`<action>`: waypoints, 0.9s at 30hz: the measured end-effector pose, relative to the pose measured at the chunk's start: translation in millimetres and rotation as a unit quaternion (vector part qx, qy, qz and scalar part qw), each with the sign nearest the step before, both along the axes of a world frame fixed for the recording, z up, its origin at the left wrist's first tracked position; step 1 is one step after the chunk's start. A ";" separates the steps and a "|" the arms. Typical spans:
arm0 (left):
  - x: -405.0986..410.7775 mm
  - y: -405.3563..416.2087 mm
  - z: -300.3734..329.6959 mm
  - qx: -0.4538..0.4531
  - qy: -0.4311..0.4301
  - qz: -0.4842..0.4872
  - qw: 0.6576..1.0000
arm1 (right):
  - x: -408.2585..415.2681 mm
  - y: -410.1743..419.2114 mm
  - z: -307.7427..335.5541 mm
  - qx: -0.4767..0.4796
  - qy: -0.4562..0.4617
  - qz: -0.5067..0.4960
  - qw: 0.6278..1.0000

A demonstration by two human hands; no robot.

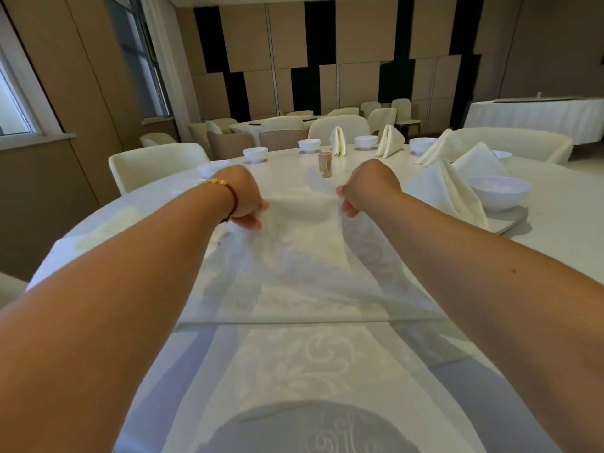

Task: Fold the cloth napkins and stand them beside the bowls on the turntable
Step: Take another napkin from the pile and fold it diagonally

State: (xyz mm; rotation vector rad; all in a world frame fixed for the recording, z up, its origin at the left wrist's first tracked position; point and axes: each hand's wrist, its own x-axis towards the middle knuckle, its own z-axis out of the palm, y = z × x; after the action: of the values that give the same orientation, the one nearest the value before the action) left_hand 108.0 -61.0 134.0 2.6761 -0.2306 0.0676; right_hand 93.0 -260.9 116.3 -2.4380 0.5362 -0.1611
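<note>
Head view: left hand [243,199] and right hand [366,188] apparently pinch napkin [304,256] far edge.

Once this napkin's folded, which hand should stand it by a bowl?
Left, probably. Both hands, left and right, pinch the flat napkin. The right-side bowls already have standing napkins; the bare bowls sit on the left.

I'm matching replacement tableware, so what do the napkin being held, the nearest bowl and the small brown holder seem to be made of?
Napkin: woven cloth with a damask-like sheen; swirl patterns show, and it drapes softly from both hands' grip.
Nearest bowl: glossy white, likely ceramic or melamine; smooth rim with highlights.
Holder: matt brown cylinder, possibly wood or bamboo; too small to be sure.
</note>
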 end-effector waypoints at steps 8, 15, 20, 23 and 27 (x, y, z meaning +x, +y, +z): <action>17.3 -15.9 -18.4 -0.078 -0.109 -0.082 0.988 | 4.4 -4.4 -8.6 0.022 -0.159 0.101 0.982; -70.4 21.8 -55.4 -0.058 0.003 -0.277 0.959 | -61.3 13.4 -44.7 0.056 -0.209 0.198 0.956; -100.4 67.5 -103.9 0.113 0.179 -0.325 0.922 | -116.3 33.3 -66.8 0.077 -0.167 0.281 0.942; -102.7 87.0 -140.6 0.131 0.207 -0.291 0.925 | -140.6 43.3 -79.7 0.075 -0.120 0.320 0.937; -142.4 86.7 -116.9 0.002 0.117 -0.356 0.927 | -161.4 53.6 -92.5 0.071 -0.081 0.356 0.928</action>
State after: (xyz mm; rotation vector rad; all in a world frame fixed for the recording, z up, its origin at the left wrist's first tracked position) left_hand -34.4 25.8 17.1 2.4074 -1.0937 -0.4711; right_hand -68.4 -207.3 23.8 -2.2908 -0.4081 -0.0129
